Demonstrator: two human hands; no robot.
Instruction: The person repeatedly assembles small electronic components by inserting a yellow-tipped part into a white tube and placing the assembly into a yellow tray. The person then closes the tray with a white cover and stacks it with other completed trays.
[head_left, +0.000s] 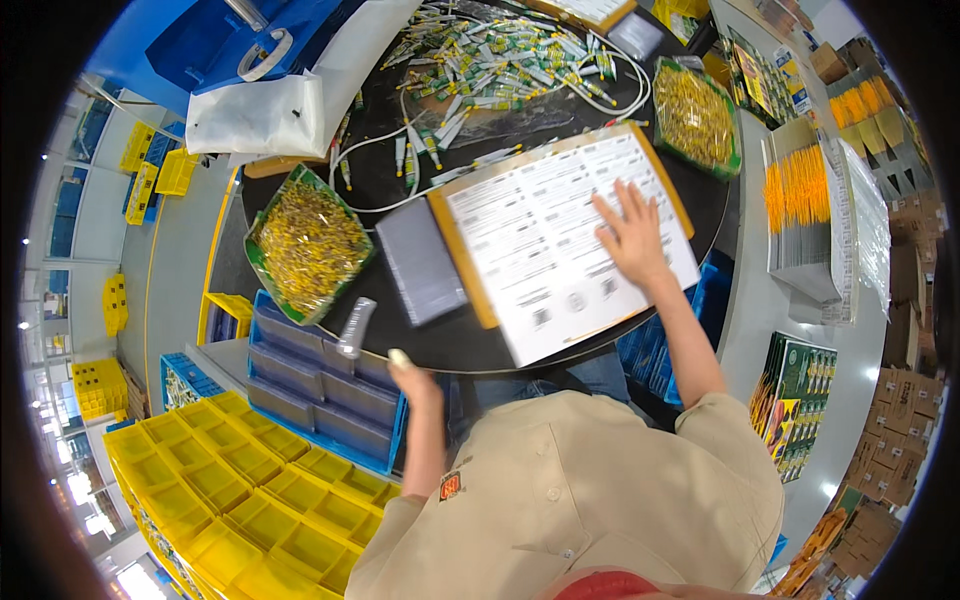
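Note:
My right hand (632, 232) lies with its fingers spread on a white printed sheet (520, 210). The sheet rests over a brown clipboard (462, 255) tilted on the round black table (440, 350). My left hand (415, 385) is at the table's near edge, smeared by motion, with something pale at a fingertip; its grip is unclear. Closest to it lies a small clear plastic piece (356, 328). Left of the clipboard sits a stack of clear plastic sleeves (422, 265). Farther left is a green tray of small yellow pieces (308, 245) under clear film.
Many green and white tubes (500, 60) are heaped at the table's far side, with a white cable (365, 208) beside them. A second filled green tray (695, 118) sits far right. Blue crates (320, 385) and yellow bins (250, 490) stand at lower left.

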